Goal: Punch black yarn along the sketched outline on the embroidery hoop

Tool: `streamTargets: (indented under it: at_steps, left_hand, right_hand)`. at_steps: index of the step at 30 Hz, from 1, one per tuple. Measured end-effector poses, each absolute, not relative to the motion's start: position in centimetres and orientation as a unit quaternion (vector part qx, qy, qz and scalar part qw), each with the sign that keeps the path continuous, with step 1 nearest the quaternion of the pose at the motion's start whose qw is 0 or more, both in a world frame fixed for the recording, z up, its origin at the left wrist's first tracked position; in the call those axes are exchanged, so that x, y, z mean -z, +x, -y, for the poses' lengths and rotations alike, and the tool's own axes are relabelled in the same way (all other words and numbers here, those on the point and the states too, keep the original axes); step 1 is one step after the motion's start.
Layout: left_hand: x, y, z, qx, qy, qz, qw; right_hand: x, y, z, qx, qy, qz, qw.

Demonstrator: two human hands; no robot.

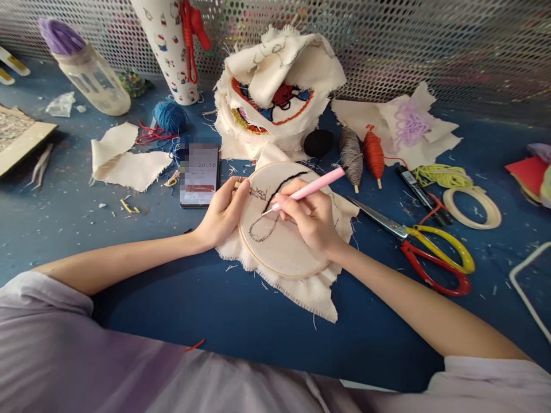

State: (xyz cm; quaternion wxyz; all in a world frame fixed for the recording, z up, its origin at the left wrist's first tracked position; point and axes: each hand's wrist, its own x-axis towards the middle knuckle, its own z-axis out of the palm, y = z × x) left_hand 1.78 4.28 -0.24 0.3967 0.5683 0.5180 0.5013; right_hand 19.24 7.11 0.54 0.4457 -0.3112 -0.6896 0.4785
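My left hand [224, 211] is closed on the left edge of a round embroidery hoop [258, 262], near its screw. Cream cloth [297, 252] is stretched in the hoop, its frayed edges spreading past the rim. A drawn outline and a curved line of black yarn [287, 184] show on the cloth. In my right hand [310, 216] is a pink punch needle [316, 184], held like a pen. Its thin metal tip meets the cloth at the lower end of the black line. My fingers hide part of the drawing.
Scissors [413, 235] with red and yellow handles lie right of the hoop, near a wooden ring [472, 208]. A phone [199, 175] lies to the left. Behind stand stacked embroidered pieces [275, 92], a tall cup [170, 51], a bottle [92, 80] and yarn spools [373, 154].
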Motion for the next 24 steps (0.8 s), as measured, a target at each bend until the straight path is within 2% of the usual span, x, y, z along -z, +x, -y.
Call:
streamTargets:
  at_steps: [7,16,21,24]
  left_hand:
    - [0.3,1.8,-4.3,-0.500,0.572,-0.521,0.390]
    - [0.6,1.8,-4.3,-0.498,0.554,-0.525,0.412]
    - [0.7,1.9,-4.3,-0.504,0.542,-0.514,0.432]
    - [0.8,1.8,-4.4,-0.508,0.546,-0.506,0.433]
  right_hand:
    - [-0.3,19.3,-7.9,-0.543,-0.311,0.609,0.487]
    - [-0.8,19.2,-6.8,-0.405,-0.268,0.759,0.434]
    - [-0.8,19.0,-6.8,-0.397,-0.284,0.765,0.420]
    - [-0.6,18.9,-6.7,-0.411,-0.284,0.776,0.385]
